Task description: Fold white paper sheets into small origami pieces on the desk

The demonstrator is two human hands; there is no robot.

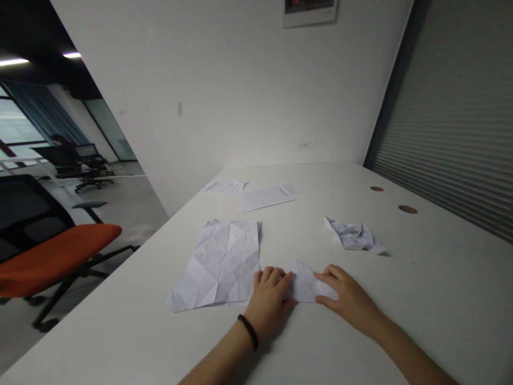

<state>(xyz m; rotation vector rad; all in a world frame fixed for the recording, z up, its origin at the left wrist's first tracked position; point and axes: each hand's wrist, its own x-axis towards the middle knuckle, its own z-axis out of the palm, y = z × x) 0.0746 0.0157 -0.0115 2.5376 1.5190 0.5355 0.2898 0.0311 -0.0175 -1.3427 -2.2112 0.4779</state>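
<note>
A small folded piece of white paper lies on the white table between my two hands. My left hand, with a dark band on its wrist, presses on the paper's left part with curled fingers and covers that end. On the right end, my right hand has thumb and index finger around the paper's edge. Just left of my left hand lies a creased sheet of paper, unfolded and covered in fold lines. Farther back on the right sits a folded, crumpled-looking paper piece.
Two printed sheets, one a larger page and one a smaller page, lie toward the back of the table. Two round holes pierce its right side. An orange chair stands at the left; a person sits in the far background.
</note>
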